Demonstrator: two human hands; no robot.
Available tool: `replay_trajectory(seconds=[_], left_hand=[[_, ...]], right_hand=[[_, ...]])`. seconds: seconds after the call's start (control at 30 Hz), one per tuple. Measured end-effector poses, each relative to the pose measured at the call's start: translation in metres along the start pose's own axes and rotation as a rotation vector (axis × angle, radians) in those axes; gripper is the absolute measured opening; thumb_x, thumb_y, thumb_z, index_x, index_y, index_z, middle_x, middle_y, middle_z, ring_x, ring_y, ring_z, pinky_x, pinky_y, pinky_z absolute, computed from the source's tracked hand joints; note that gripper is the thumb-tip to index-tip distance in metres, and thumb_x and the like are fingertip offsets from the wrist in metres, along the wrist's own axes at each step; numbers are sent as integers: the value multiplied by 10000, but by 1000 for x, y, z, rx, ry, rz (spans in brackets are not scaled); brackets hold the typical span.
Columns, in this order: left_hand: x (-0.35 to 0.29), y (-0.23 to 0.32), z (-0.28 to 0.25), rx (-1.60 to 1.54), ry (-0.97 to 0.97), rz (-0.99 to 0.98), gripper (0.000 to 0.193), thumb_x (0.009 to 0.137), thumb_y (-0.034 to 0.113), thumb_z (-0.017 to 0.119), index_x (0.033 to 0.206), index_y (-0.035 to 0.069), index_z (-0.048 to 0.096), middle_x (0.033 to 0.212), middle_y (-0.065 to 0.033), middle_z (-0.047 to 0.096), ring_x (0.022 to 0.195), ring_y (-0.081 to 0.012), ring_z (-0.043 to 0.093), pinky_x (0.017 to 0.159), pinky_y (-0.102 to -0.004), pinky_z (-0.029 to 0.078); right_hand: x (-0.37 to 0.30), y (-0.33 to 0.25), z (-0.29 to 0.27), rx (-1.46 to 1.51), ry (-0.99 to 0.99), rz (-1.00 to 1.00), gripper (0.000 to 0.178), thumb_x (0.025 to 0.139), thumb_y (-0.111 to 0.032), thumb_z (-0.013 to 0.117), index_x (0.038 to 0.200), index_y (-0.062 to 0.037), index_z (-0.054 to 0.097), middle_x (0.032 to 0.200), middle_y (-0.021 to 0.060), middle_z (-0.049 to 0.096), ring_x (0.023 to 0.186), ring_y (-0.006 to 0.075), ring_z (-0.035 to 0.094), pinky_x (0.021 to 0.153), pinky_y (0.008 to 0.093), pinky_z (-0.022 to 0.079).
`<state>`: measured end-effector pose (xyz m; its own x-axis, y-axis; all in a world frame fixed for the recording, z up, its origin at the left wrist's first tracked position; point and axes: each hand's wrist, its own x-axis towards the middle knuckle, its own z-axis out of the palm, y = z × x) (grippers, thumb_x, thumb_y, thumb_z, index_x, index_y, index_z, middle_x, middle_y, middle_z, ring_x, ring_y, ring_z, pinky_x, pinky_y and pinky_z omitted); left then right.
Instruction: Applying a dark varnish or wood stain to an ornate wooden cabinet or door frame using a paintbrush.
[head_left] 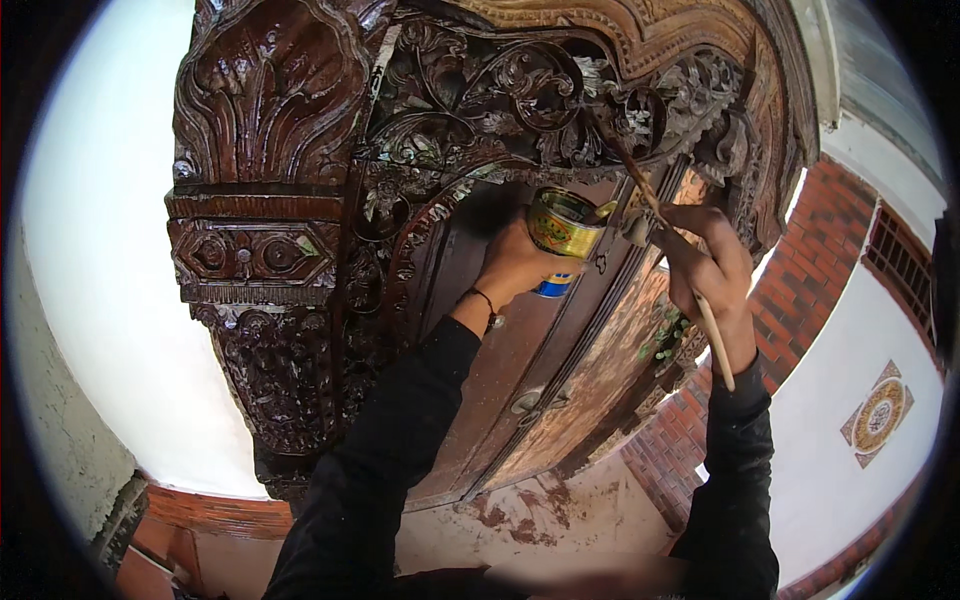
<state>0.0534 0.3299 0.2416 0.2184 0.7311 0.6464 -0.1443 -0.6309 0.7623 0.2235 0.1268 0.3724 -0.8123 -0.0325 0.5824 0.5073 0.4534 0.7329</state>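
Observation:
My left hand (518,262) is wrapped round an opened yellow-green tin (566,236) with a blue base. A bent yellowish piece sticks up at the tin's rim; the contents are too dark to make out. My right hand (708,262) grips a slim wooden-handled paintbrush (716,345) between thumb and fingers. Its dark tip points up and left against the openwork leaf carving (500,110) above the tin; whether it touches is hard to tell. The carving and the big carved bracket (262,120) at left are dark brown and glossy, with paler spots on some leaves.
Below the carving stands a brown wooden door (480,400) with metal fittings. Lighter carved wood (690,25) arches at the upper right. A white wall (100,250) lies left; a brick pillar (815,255) and round plaque (880,415) are right. Reddish stains mark the floor (590,510).

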Motion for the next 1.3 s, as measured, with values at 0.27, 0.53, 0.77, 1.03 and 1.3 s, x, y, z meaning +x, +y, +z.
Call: replay_trajectory(seconds=[0.27,0.53,0.77,1.03,1.3], left_hand=[[1,2,6,42,22,25,961,566,438,1050,1318,10,633,1235,-165,757,1110,-295,755,989,-420,590],[-6,8,8,45,47,41,972,566,432,1046,1328,5,618,1216,-162,753,1102,-295,754,983,-414,589],[0,-6,5,2,38,8,965,566,445,1046,1320,8,631,1241,-160,753,1117,-286,752,1002,-414,585],[-7,-18,2,11,50,45,961,585,417,1047,1343,16,613,1261,-161,746,1139,-291,743,1005,-428,586],[-16,-6,11,-52,57,54,873,614,299,1055,1310,25,606,1233,-126,742,1111,-249,735,979,-405,594]], right_hand=[[-3,10,0,-26,11,11,433,698,94,757,1104,-44,705,1204,165,724,1034,362,761,748,433,643],[-13,-6,4,-147,8,-10,410,735,34,790,1127,-54,713,1156,175,733,988,347,769,722,415,644],[-13,-11,3,-48,55,16,411,725,55,806,1115,-44,722,1133,191,725,973,353,769,696,417,637],[-1,-21,4,-149,230,49,293,864,126,810,1092,-2,676,1046,220,734,871,324,762,627,381,584],[-6,8,2,-59,331,139,214,854,56,789,1047,-17,734,1044,173,758,866,287,767,674,348,620]])
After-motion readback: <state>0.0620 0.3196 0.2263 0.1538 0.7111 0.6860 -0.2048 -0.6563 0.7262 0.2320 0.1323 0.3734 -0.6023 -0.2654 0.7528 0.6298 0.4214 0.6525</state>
